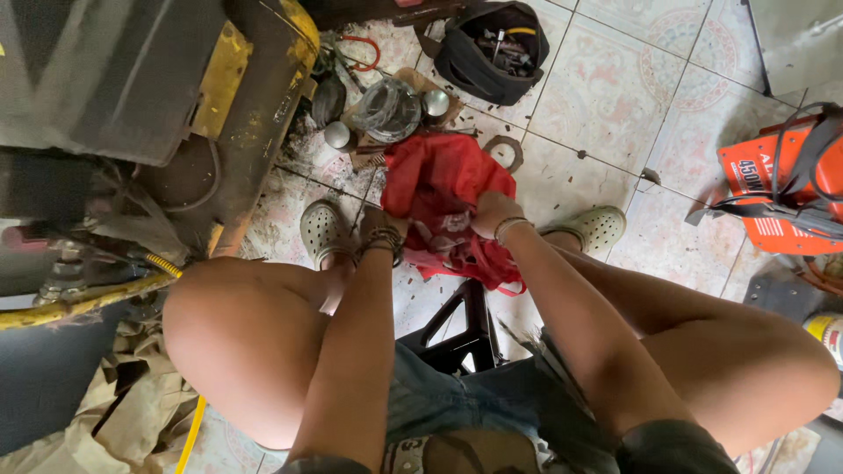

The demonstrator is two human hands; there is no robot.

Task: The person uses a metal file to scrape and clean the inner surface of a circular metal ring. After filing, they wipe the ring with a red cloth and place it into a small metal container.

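A red plastic bag (435, 180) lies on the tiled floor between my feet. My left hand (379, 222) grips its left edge, mostly hidden behind the crumpled red plastic. My right hand (492, 213) clutches the bag's right side, fingers closed in the plastic. Both wrists wear bracelets. I sit on a low black stool (461, 329), knees spread wide, pale clogs on both feet.
A dark machine with yellow trim (176, 79) stands at the left, a yellow hose (79, 303) beneath it. Metal parts and a glass jar (386, 110) lie beyond the bag. A black tool bag (492, 48) sits farther back. An orange welding unit (781, 184) stands at the right.
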